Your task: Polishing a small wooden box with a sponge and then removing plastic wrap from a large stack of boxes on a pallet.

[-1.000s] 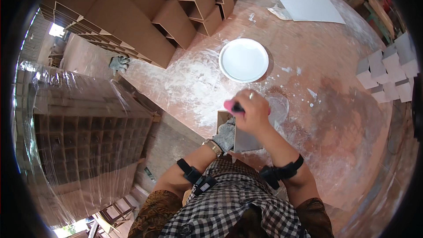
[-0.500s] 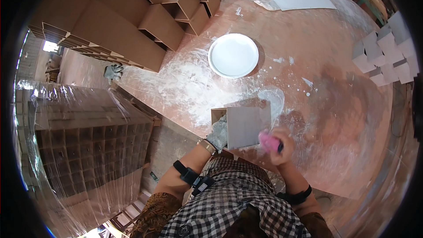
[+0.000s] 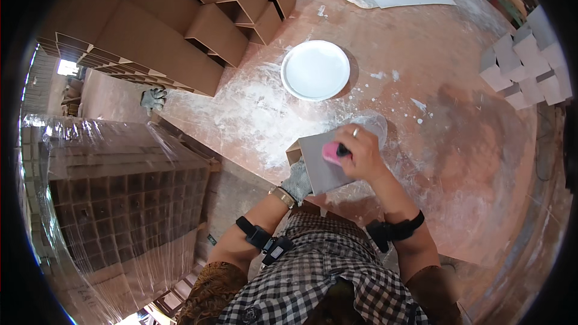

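The right hand (image 3: 361, 151), clutching a pad (image 3: 332, 153), is now over the box (image 3: 325, 177), no longer beside it. At the table (image 3: 433, 192), the box looks light, stiff, best braced inside; the left hand's (image 3: 296, 182) grip is hidden.

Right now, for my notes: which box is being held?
The grey box: left hand at its open end, right hand holding a pink tool over it. Brown boxes and white boxes stand stacked, untouched.
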A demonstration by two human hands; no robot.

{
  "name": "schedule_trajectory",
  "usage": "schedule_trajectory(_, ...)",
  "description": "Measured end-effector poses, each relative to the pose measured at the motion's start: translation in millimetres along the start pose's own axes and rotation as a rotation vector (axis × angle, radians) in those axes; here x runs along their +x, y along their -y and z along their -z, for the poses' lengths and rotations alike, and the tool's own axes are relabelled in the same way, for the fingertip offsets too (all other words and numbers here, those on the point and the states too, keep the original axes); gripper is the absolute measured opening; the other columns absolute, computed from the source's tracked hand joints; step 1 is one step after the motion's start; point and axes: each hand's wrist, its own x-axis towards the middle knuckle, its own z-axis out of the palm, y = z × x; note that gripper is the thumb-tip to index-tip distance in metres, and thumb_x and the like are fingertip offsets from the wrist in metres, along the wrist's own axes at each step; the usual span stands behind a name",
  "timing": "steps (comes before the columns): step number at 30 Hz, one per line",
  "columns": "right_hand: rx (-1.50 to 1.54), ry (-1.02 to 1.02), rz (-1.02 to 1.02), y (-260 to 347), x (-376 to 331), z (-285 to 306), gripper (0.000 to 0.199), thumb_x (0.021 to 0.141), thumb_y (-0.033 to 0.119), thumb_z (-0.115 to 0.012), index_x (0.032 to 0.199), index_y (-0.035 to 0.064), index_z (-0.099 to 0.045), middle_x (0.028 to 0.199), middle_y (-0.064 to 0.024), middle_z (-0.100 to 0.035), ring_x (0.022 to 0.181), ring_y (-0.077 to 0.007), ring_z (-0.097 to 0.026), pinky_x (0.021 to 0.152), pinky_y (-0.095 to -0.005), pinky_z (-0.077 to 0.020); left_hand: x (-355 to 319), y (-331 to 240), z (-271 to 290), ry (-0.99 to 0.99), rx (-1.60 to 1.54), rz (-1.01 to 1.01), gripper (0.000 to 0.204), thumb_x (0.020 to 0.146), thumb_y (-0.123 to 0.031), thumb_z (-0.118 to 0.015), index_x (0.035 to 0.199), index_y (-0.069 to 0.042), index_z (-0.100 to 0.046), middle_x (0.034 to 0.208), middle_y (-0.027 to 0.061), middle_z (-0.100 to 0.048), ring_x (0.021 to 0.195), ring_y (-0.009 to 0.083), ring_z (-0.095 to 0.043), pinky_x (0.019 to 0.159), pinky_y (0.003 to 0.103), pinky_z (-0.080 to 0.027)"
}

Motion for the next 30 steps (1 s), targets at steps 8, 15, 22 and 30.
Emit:
schedule_trajectory(8,-0.012,0.021,-0.051,21,-47,12,0.031,0.055,0.004,-0.057,0.085,0.0077,-0.063,0.083,-0.0102,-0.061,0.072,-0.0303,-0.061,0.063,-0.0371,-0.0495,5,-48,19,0.023,0.267,-0.108,0.048,0.086,-0.032,-0.058,0.125,-0.008,-0.051,0.122,0.0123,-0.056,0.110,0.0270,-0.054,0.095,0.035,-0.042)
schedule_trajectory(15,0.098,0.053,-0.037,40,-85,35,0.015,0.064,0.006,-0.062,0.079,0.0057,-0.062,0.078,-0.0096,-0.062,0.066,-0.0266,-0.059,0.059,-0.0348,-0.0470,5,-32,18,0.050,0.316,-0.152,0.048,0.085,-0.034,-0.058,0.126,-0.008,-0.051,0.120,0.0136,-0.057,0.109,0.0284,-0.055,0.094,0.035,-0.043)
schedule_trajectory(22,-0.034,-0.057,-0.057,-5,16,13,0.026,0.060,0.000,-0.061,0.086,0.0070,-0.061,0.084,-0.0080,-0.060,0.077,-0.0303,-0.057,0.066,-0.0383,-0.0442,12,-14,9,0.020,0.396,-0.101,0.049,0.085,-0.035,-0.057,0.126,-0.009,-0.050,0.120,0.0147,-0.057,0.109,0.0293,-0.055,0.093,0.035,-0.044)
schedule_trajectory(30,-0.051,-0.026,0.046,41,-48,9,0.021,0.059,0.008,-0.059,0.080,0.0118,-0.061,0.078,-0.0064,-0.061,0.071,-0.0248,-0.057,0.064,-0.0349,-0.0398,17,-53,11,0.150,0.303,0.089,0.050,0.084,-0.035,-0.057,0.126,-0.009,-0.049,0.123,0.0155,-0.054,0.112,0.0306,-0.053,0.094,0.038,-0.043)
